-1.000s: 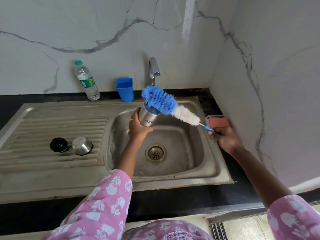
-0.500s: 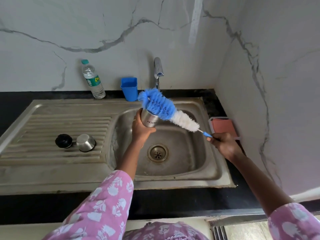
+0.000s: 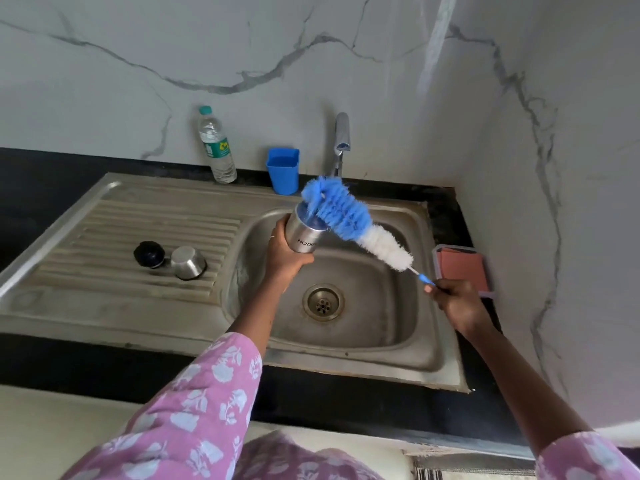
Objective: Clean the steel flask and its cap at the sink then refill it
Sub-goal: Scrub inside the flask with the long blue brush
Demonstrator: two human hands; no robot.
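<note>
L to R on my feed: black stopper [image 3: 149, 254] and steel cap [image 3: 188, 262] sit side by side on the drainboard [image 3: 104, 299], well apart from the flask. Behind them, a water bottle [image 3: 216, 145] and blue tub [image 3: 283, 170] stand at the wall, w/ the tap [image 3: 342, 140] just right of them; no water running that I can see. Left hand [image 3: 285, 254] wraps the steel flask [image 3: 304, 232], held tilted over the sink [image 3: 381, 323] basin, mouth up and away. Bottle brush [image 3: 349, 220]: blue tip at the mouth, most bristles outside. Right hand [image 3: 457, 304] grips the thin handle end, fingers curled round it. Sponge [image 3: 462, 268] sits in its tray at the far right rim. My read: step = scrubbing the flask's inside, early-to-mid task; cap wash, rinse and refill not yet done. Next move needs the brush lined up w/ the flask axis, then pushed straight in, flask held firm vs. the push.
</note>
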